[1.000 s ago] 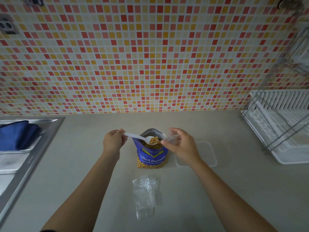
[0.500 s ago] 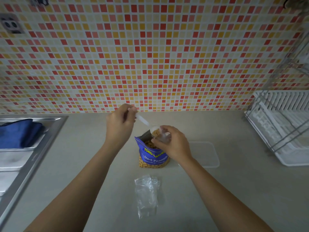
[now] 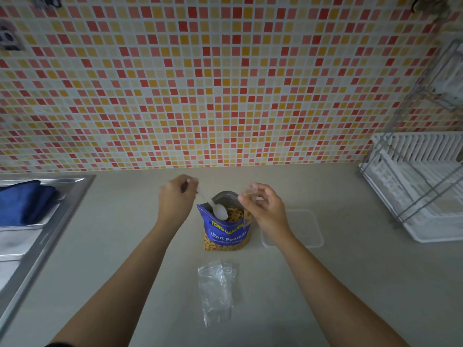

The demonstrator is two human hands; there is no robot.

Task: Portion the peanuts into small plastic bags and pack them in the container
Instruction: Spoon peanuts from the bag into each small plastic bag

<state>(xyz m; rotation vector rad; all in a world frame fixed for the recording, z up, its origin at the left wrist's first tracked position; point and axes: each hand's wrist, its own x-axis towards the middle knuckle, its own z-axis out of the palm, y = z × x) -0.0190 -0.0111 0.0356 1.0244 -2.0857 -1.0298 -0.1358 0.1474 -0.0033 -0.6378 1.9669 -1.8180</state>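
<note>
Pinching the thin handle of the white plastic spoon (image 3: 220, 211), your left hand (image 3: 175, 200) dips its bowl into the open mouth of the blue foil pouch (image 3: 226, 234), which stands upright on the smooth grey counter (image 3: 125, 246) with the tan peanuts (image 3: 235, 214) inside. Your right hand (image 3: 265, 211) pinches a small clear plastic bag (image 3: 247, 194) just beside that mouth, probably to keep the transfer short. The shallow clear rectangular container (image 3: 310, 229) waits right of the pouch, and crinkled spare bags (image 3: 216, 289) lie nearer you.

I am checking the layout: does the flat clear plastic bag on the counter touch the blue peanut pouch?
Apart. The head view shows bare counter between the clear plastic bag and the bottom of the blue peanut pouch.
</note>
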